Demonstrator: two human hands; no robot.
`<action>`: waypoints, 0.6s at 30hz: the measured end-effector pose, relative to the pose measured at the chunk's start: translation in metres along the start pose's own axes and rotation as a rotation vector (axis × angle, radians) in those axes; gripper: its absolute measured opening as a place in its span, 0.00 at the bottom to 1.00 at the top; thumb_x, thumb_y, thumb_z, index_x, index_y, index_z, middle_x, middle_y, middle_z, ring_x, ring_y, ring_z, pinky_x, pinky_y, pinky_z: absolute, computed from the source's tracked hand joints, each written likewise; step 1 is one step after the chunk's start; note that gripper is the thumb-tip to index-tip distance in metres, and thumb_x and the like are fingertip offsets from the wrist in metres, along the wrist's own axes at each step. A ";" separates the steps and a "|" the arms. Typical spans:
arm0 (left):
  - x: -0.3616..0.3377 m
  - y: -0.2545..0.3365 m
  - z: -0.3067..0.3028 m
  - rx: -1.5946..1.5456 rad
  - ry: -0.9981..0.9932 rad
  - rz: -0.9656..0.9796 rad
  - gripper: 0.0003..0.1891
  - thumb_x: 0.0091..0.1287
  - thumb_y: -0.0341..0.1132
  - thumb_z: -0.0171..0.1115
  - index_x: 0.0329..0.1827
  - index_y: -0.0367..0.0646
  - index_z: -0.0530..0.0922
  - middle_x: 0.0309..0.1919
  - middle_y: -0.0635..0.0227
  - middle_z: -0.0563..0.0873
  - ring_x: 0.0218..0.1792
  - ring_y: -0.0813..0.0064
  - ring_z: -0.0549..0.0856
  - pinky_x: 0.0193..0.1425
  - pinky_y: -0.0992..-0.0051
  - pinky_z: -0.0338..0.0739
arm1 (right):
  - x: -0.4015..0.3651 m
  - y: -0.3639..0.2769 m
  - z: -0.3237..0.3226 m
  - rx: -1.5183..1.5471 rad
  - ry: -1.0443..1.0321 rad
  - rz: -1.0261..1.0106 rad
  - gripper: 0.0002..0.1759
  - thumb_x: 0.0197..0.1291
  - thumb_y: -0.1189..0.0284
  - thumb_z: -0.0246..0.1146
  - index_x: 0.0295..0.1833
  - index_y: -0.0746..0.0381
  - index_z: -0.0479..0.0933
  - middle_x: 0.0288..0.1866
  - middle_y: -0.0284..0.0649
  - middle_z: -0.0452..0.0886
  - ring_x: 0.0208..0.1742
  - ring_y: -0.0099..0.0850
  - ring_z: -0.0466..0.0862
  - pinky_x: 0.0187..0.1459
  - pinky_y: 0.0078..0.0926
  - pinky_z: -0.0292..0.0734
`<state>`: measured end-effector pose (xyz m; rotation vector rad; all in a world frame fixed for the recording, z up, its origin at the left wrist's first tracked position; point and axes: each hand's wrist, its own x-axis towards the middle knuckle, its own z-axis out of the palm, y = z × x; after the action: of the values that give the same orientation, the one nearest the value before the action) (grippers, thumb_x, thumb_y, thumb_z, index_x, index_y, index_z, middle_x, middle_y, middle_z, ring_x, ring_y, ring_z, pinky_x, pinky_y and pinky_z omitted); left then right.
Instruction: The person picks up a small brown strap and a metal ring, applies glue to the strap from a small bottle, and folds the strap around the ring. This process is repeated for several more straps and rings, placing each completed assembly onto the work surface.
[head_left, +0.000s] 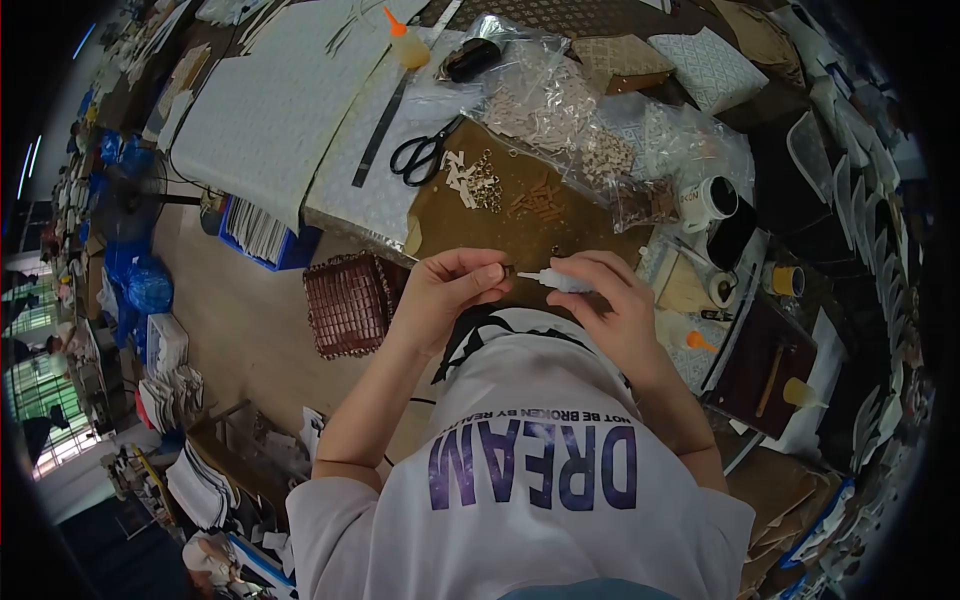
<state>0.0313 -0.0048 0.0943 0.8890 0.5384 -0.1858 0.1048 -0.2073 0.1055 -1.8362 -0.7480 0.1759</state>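
The right hand (614,287) is gripping a small white bottle (566,281), its fingers closing around the body while the thin nozzle is pointing left. The left hand (455,283) is pinching a small brown piece (509,271) between thumb and fingertips, and the nozzle tip is reaching right up to it; whether the two are touching is too small to tell. Both hands are working in front of the shirt, over the near edge of the table, where a brown mat (590,225) is lying. Beyond the hands, reddish-brown strips (538,200) are resting in a loose heap on the mat, with gold-coloured rings (486,186) and pale strips (460,178) lying in a mixed pile to their left. Black-handled scissors (418,160) are lying just past that pile. Clear plastic bags of small pale pieces (540,110) are spreading across the far side. To the right, a white tub (708,200) is standing near the mat, and to the left a dark red woven-look bag (348,305) is sitting beside the table.
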 end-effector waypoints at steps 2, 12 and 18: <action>0.000 0.002 0.001 0.015 0.016 -0.015 0.11 0.61 0.27 0.64 0.46 0.35 0.80 0.35 0.64 0.85 0.36 0.77 0.85 0.42 0.81 0.81 | 0.003 0.001 -0.001 -0.088 0.002 -0.073 0.19 0.47 0.80 0.69 0.48 0.61 0.78 0.42 0.37 0.77 0.37 0.30 0.78 0.33 0.26 0.77; 0.004 0.004 0.005 0.052 0.023 -0.027 0.10 0.61 0.26 0.63 0.45 0.34 0.80 0.34 0.64 0.85 0.34 0.77 0.85 0.41 0.82 0.81 | 0.008 -0.002 -0.005 -0.226 -0.017 -0.148 0.18 0.46 0.78 0.68 0.46 0.61 0.78 0.39 0.38 0.76 0.38 0.35 0.77 0.38 0.29 0.74; 0.005 0.002 0.006 0.031 0.001 -0.036 0.10 0.61 0.26 0.63 0.45 0.34 0.80 0.34 0.64 0.85 0.34 0.77 0.85 0.41 0.81 0.81 | 0.010 -0.009 -0.009 -0.312 -0.060 -0.199 0.19 0.46 0.79 0.67 0.47 0.62 0.76 0.39 0.38 0.75 0.39 0.34 0.76 0.39 0.30 0.74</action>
<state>0.0384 -0.0074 0.0961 0.9099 0.5534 -0.2267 0.1130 -0.2068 0.1191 -2.0407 -1.0413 -0.0180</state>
